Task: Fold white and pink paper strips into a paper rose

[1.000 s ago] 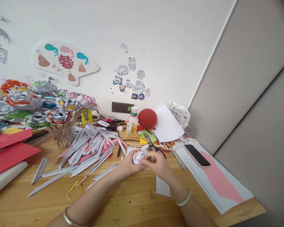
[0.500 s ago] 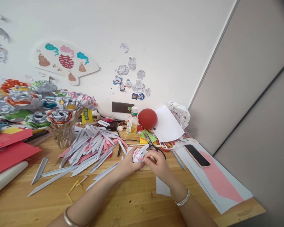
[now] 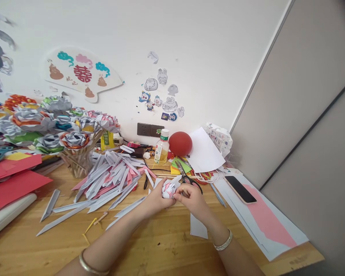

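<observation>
Over the wooden table (image 3: 149, 249), both my hands close around a small white-and-pink folded paper flower (image 3: 169, 189). My left hand (image 3: 157, 199) cups it from the left with fingers curled under it. My right hand (image 3: 189, 197) pinches its right side with thumb and fingertips. Each wrist wears a bracelet. Just behind the flower lie black-handled scissors (image 3: 186, 177). A heap of folded grey and pink paper strips (image 3: 112, 178) spreads to the left of my hands.
Paper roses stand in a glass (image 3: 77, 163) at the left, beside red card sheets (image 3: 13, 182). At the wall are a small bottle (image 3: 162, 147), a red ball (image 3: 180, 143) and white paper (image 3: 204, 153). A phone (image 3: 239, 189) lies on pink-and-white sheets at the right.
My hands have kept hold of the paper flower, with only small finger shifts on it. The view has tilted slightly.
</observation>
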`<state>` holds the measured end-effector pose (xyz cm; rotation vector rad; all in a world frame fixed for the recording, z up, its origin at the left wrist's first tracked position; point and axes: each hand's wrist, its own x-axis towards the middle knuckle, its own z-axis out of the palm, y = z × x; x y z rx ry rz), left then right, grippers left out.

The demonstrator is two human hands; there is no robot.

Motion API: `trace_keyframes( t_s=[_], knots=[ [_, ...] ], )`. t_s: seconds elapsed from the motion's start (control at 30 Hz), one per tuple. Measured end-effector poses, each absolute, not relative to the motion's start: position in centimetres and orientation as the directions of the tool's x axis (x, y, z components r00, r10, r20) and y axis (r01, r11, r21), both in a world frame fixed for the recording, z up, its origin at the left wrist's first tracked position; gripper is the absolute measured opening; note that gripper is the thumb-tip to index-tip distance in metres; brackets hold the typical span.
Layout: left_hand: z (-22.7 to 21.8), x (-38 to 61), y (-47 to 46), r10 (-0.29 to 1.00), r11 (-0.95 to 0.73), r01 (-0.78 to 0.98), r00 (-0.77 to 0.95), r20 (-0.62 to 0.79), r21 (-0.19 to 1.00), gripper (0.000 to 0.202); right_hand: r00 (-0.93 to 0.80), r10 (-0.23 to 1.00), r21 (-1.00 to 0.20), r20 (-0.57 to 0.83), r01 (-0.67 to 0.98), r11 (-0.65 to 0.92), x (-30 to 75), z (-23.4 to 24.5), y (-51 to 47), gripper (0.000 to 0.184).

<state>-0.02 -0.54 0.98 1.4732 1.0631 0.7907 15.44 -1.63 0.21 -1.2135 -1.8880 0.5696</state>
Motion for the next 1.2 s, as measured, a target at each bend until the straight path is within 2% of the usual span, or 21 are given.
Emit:
trace_keyframes(
  t_s=[0.2,0.43,0.57,0.7,0.87,1.03,1.2],
  knots=[
    [0.5,0.0,-0.4,0.916,0.010,0.161,0.395,-0.073,0.987,0.093,-0.313,0.834,-0.592,0.455,0.593,0.546,15.5,0.7,-2.1,0.012],
    [0.9,-0.2,-0.4,0.898,0.087,0.269,0.395,-0.192,0.959,0.092,-0.437,0.703,-0.243,0.561,0.725,0.645,15.5,0.1,-2.1,0.019],
    [1.3,-0.2,-0.7,0.898,0.093,0.303,0.385,-0.211,0.949,0.090,-0.462,0.648,-0.173,0.606,0.718,0.674,15.6,0.0,-1.9,0.023],
    [1.3,-0.2,-0.7,0.894,0.104,0.280,0.395,-0.213,0.954,0.091,-0.425,0.659,-0.242,0.620,0.695,0.677,15.6,0.0,-1.9,0.023],
    [1.1,-0.2,-0.5,0.888,0.119,0.249,0.406,-0.215,0.961,0.094,-0.392,0.705,-0.389,0.592,0.627,0.675,15.6,0.0,-1.9,0.017],
    [1.5,-0.2,-0.8,0.874,0.152,0.169,0.438,-0.212,0.974,0.098,-0.335,0.798,-0.595,0.501,0.537,0.598,15.6,0.1,-1.8,0.012],
    [1.0,-0.2,-0.7,0.882,0.137,0.159,0.430,-0.194,0.978,0.097,-0.287,0.860,-0.714,0.423,0.478,0.511,15.7,0.1,-1.7,0.010]
  ],
)
